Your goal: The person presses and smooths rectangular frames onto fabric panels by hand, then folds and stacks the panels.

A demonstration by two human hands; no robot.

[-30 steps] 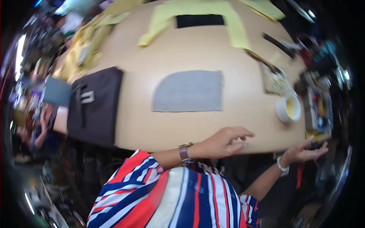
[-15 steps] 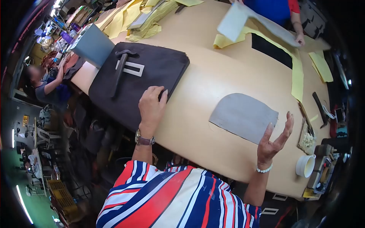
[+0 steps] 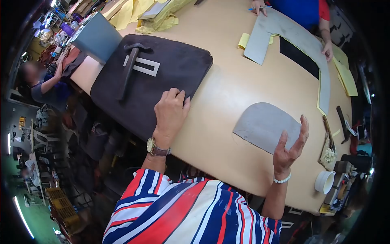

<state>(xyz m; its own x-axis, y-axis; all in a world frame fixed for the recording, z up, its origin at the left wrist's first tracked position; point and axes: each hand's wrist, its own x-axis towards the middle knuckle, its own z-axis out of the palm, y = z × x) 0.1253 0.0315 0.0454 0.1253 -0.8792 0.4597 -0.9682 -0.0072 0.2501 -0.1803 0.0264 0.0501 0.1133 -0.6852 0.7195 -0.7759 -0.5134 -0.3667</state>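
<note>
My left hand (image 3: 170, 113) is at the near right edge of a stack of dark fabric (image 3: 178, 61). Its fingers are curled towards the thumb, and anything inside them is hidden. A hammer (image 3: 129, 73) lies on the stack, partly over a pale flat frame with a rectangular slot (image 3: 151, 67). My right hand (image 3: 289, 150) is raised with thumb and fingers apart, holding nothing. It overlaps the lower right part of a grey panel with a rounded end (image 3: 262, 124), flat on the table (image 3: 219, 150).
Across the table, a co-worker's hands (image 3: 327, 51) are on a large grey curved piece (image 3: 280, 22) over yellow sheets. A blue-grey box (image 3: 97, 38) stands left. A white cup (image 3: 324, 181) and glue-crusted brush holder (image 3: 328, 156) are at right. Another person (image 3: 44, 83) is far left.
The co-worker's grey piece, lifted before, is now laid flat on the table. My view has shifted slightly; both my hands keep nearly the same pose.
</note>
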